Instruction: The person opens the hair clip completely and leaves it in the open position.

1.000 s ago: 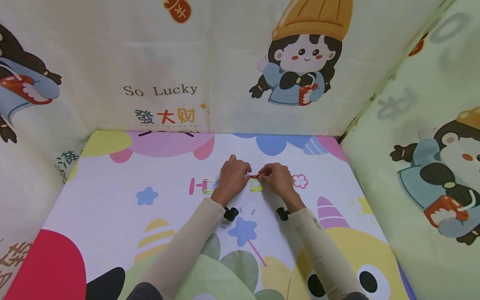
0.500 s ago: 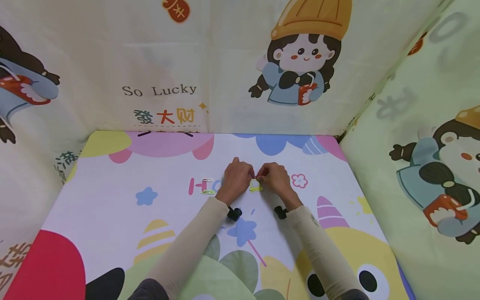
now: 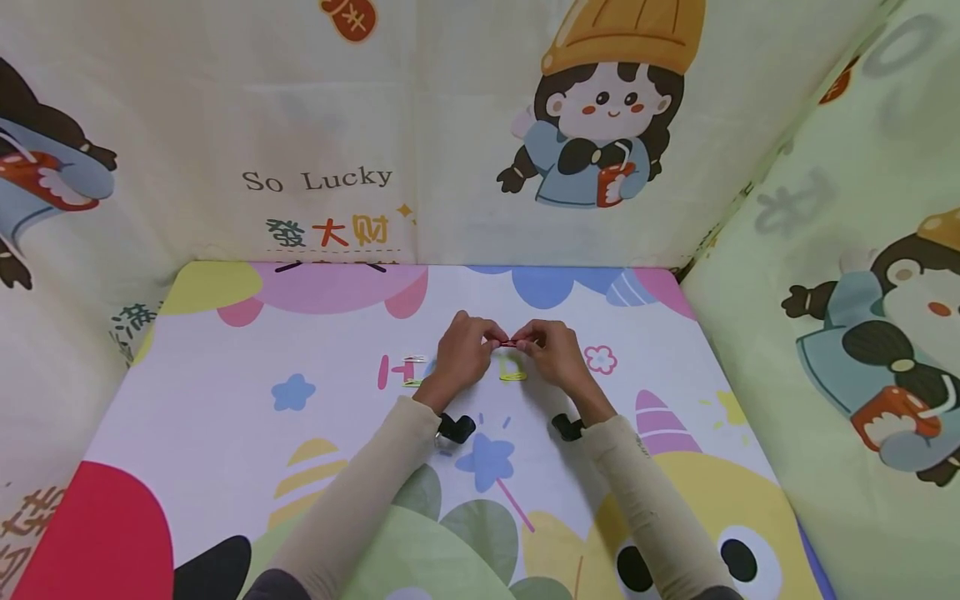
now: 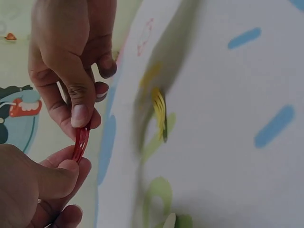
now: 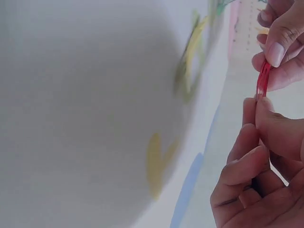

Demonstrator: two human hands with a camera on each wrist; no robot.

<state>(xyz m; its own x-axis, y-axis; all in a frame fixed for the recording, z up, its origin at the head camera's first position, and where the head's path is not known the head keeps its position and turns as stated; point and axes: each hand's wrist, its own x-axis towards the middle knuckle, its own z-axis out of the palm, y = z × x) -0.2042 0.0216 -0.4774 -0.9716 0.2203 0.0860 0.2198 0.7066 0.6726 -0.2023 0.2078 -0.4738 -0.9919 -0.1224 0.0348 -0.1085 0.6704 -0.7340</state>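
A slim red hair clip (image 5: 263,80) is stretched between both hands, above the white printed tabletop. My left hand (image 3: 461,354) pinches one end between thumb and fingertips. At the other end, the thumb and fingers of my right hand (image 3: 553,354) pinch it too. In the left wrist view the middle of the red clip (image 4: 81,143) shows between the two thumbs. Just below the hands, toward me, a yellow hair clip (image 3: 513,377) lies on the table. Left of my left hand lie a pale clip (image 3: 414,359) and a yellow-green clip (image 3: 412,383), the latter partly covered by the hand.
The tabletop (image 3: 352,442) carries printed letters, stars and cartoon figures. Cloth walls with cartoon prints rise behind it (image 3: 450,167) and on both sides. A black wrist camera (image 3: 456,428) sits at my left wrist, and another black camera (image 3: 567,427) at my right.
Both hands come together around the red clip, then shift slightly away from me and draw a little apart, still pinching it. The clips on the table stay where they were.
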